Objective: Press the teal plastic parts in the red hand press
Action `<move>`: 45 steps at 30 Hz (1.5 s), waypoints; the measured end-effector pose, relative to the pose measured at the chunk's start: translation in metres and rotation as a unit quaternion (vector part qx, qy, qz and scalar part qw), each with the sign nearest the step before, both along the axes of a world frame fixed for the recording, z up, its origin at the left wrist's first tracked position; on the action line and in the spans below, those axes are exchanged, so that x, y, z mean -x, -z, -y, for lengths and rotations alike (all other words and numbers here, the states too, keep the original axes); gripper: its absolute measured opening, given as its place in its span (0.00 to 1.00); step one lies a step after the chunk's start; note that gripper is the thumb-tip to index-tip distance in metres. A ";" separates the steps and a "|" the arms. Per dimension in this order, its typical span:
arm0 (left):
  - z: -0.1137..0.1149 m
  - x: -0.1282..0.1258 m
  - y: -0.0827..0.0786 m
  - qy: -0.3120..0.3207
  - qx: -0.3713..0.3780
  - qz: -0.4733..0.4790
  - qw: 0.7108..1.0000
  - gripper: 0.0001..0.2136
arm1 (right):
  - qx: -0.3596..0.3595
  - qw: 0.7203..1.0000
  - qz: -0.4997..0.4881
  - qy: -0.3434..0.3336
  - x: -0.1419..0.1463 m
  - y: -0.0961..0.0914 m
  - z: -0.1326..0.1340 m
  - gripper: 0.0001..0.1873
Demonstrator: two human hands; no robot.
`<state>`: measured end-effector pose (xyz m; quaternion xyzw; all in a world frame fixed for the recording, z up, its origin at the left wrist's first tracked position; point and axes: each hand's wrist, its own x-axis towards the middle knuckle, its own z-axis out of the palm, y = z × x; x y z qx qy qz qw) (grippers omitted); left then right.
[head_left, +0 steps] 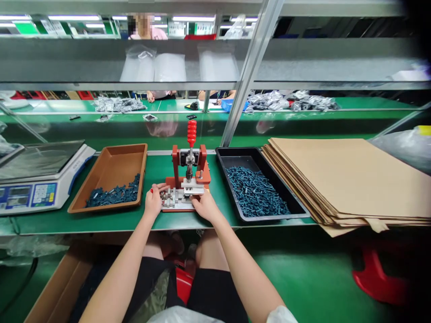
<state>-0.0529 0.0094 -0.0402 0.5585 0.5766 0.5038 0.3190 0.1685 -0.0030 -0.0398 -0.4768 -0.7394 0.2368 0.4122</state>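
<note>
A toggle clamp press [190, 170] with a red ribbed handle [191, 133] stands upright on the green bench before me. Its orange-red frame carries a silver metal jig [173, 197] at the front. At the jig's left end, my left hand [154, 202] has its fingers closed around the edge; a small red spot shows by the fingers. My right hand [205, 206] reaches in from the right, fingers pinched together at the front of the jig, just under the metal block [193, 185]. Whatever small piece lies between those fingertips is hidden.
Left of the press, a brown tray [114, 157] holds small dark blue parts, beside a digital scale [43, 179]. On the right are a black tray [240, 157] of blue pin-like parts and stacked cardboard sheets [350, 175]. A metal post [251, 67] rises behind; people sit beyond.
</note>
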 end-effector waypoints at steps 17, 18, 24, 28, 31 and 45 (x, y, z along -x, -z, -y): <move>0.008 -0.001 0.001 -0.018 -0.019 0.024 0.999 0.19 | 0.076 0.996 0.019 0.042 0.007 -0.005 -0.008 0.13; 0.009 -0.002 0.000 -0.024 -0.028 0.017 0.999 0.19 | 0.070 0.996 0.020 0.045 0.009 -0.003 -0.008 0.13; 0.063 -0.004 0.011 -0.063 -0.094 -0.087 0.990 0.31 | -0.015 0.992 0.032 0.119 0.000 -0.005 -0.004 0.16; 0.155 -0.006 0.028 0.014 -0.049 -0.042 0.998 0.26 | -0.026 0.978 0.039 0.203 -0.010 0.000 0.038 0.13; 0.207 -0.016 0.045 0.109 0.127 0.152 0.974 0.26 | -0.008 0.991 -0.002 0.136 0.008 0.019 0.098 0.10; 0.215 0.073 0.069 -0.077 0.261 0.226 0.935 0.29 | 0.119 0.989 0.032 -0.079 0.025 0.063 0.161 0.14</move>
